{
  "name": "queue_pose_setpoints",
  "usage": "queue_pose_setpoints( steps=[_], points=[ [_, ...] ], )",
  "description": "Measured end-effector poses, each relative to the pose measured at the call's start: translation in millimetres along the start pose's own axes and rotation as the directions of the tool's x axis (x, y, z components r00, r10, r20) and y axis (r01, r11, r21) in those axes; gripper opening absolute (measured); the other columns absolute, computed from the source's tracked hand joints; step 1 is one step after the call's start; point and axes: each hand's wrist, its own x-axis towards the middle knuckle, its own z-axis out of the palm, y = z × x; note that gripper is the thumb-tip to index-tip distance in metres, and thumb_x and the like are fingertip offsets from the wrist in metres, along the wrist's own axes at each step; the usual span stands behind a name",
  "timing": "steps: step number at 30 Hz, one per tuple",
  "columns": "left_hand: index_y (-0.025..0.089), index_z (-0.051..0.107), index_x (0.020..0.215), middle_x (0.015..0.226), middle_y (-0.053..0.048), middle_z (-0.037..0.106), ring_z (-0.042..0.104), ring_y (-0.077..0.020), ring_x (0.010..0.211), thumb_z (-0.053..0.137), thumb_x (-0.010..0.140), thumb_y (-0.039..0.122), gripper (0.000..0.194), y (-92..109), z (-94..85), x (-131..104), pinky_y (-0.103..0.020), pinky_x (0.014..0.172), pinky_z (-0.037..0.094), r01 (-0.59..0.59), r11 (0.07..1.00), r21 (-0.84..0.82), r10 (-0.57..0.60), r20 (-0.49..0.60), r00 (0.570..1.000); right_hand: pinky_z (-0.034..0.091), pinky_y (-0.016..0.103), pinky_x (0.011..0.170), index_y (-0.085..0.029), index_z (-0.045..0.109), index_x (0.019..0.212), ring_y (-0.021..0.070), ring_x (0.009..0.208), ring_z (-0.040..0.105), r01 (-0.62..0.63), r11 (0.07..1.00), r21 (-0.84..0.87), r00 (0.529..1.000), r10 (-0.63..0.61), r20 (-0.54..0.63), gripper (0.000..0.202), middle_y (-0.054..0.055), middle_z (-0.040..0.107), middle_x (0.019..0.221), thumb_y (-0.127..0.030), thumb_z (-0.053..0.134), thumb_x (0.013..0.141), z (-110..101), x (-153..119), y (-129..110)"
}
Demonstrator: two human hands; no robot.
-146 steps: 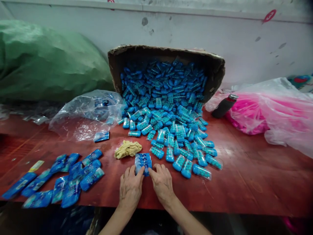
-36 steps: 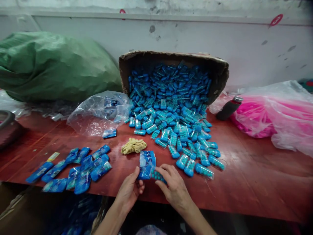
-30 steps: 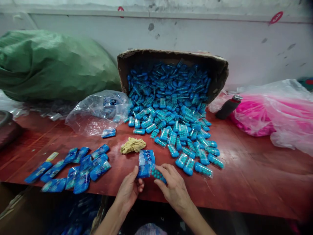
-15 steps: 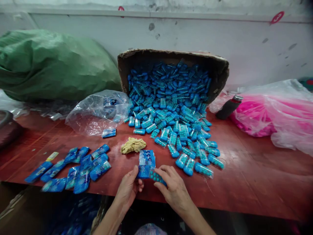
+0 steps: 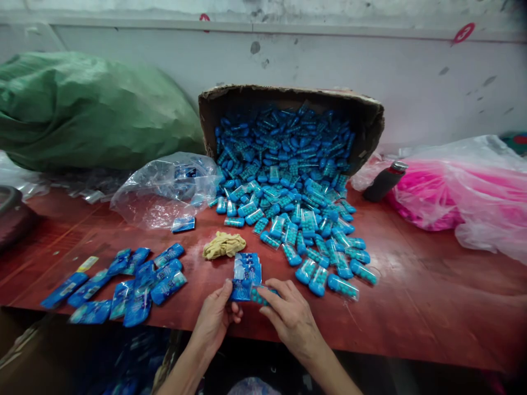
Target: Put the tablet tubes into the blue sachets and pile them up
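My left hand (image 5: 216,311) pinches a blue printed packet (image 5: 241,289) near the table's front edge. Between the thumb and fingers of my right hand (image 5: 290,312) is a clear pack of teal beads (image 5: 263,295), its left end against the packet's right side. Just behind my hands lies a stack of blue printed packets (image 5: 247,267). A yellow cloth (image 5: 224,245) sits behind it, slightly left. Several filled blue packets (image 5: 138,280) are spread at the left. A large heap of blue bead packs (image 5: 304,219) spills from a cardboard box (image 5: 374,129).
A clear plastic bag (image 5: 144,192) and a green sack (image 5: 94,115) stand at the left of the red table (image 5: 411,307). On the right are a dark bottle (image 5: 385,182) and a bag of pink items (image 5: 436,197). A round dark container (image 5: 14,216) is at the far left.
The bead pack in my right hand has moved slightly left, closer over the packet's edge. My left hand has hardly moved.
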Motion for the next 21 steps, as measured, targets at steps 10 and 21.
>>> queue_pose_setpoints(
  steps=[10, 21],
  points=[
    [0.015, 0.051, 0.06, 0.037, 0.004, 0.049, 0.05, -0.0101, 0.037, 0.066, 0.064, 0.043, 0.032, -1.7, 0.7, -0.2, -0.018, 0.034, 0.038, 0.059, 0.998, -0.031, -0.059, -0.015, 0.998, 0.048, 0.033, 0.072, -0.025, 0.055, 0.113, 0.0192, 0.083, 0.053, 0.064, 0.998, -0.021, 0.996, -0.065, -0.063, 0.034, 0.007, 0.06, 0.108, -0.012, 0.049, 0.083, 4.1, -2.0, 2.0],
    [0.014, 0.056, 0.07, 0.048, 0.0, 0.059, 0.054, -0.0109, 0.042, 0.068, 0.061, 0.043, 0.033, -9.6, 6.2, -1.2, -0.02, 0.038, 0.042, -0.019, 0.997, 0.077, 0.015, 0.058, 0.998, 0.047, 0.028, 0.084, -0.022, 0.054, 0.108, 0.0176, 0.096, 0.056, -0.175, 0.865, 0.471, 0.98, 0.198, 0.0, 0.031, 0.006, 0.057, 0.105, -0.013, 0.056, 0.078, 18.5, -2.1, 4.6]
  ],
)
